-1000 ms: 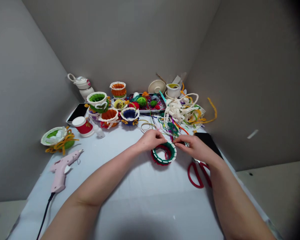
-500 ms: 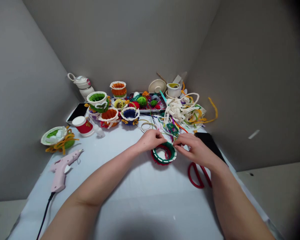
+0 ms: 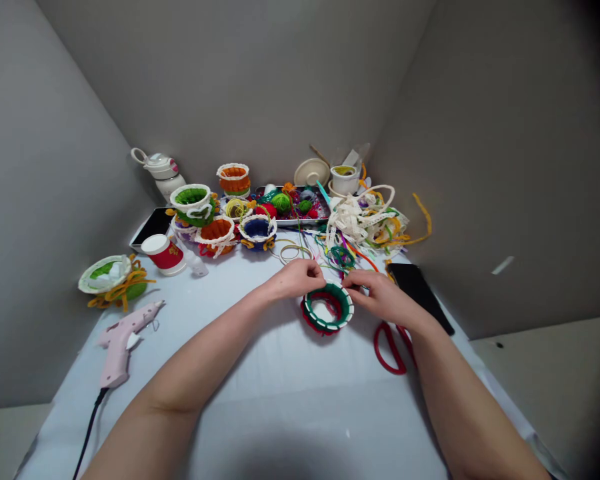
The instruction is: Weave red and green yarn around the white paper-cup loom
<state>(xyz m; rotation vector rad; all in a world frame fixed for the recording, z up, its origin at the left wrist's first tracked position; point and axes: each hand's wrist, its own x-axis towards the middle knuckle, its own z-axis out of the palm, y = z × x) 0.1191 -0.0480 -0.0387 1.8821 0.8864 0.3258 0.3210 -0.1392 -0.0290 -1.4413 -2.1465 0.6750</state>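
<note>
A round woven cup [image 3: 341, 319] with a green inside, red outside and white slats at its rim sits on the table in front of me. My left hand [image 3: 300, 279] pinches its rim at the upper left. At the upper right of the rim is my right hand [image 3: 375, 291], thumb and fingertips closed together; whatever they hold is too small to make out. Green yarn [image 3: 342, 257] lies just beyond the cup. Red-handled scissors [image 3: 391, 350] lie partly under my right forearm.
Finished woven cups [image 3: 259, 230], a red paper cup [image 3: 165, 255] and a pink glue gun [image 3: 123, 340] stand or lie left. Behind are a tray of yarn balls [image 3: 300, 221] and a lace pile [image 3: 353, 217]. A black phone [image 3: 420, 293] lies right.
My right hand has shifted slightly left along the cup's rim. The view has moved a little, and more of the black phone shows.
</note>
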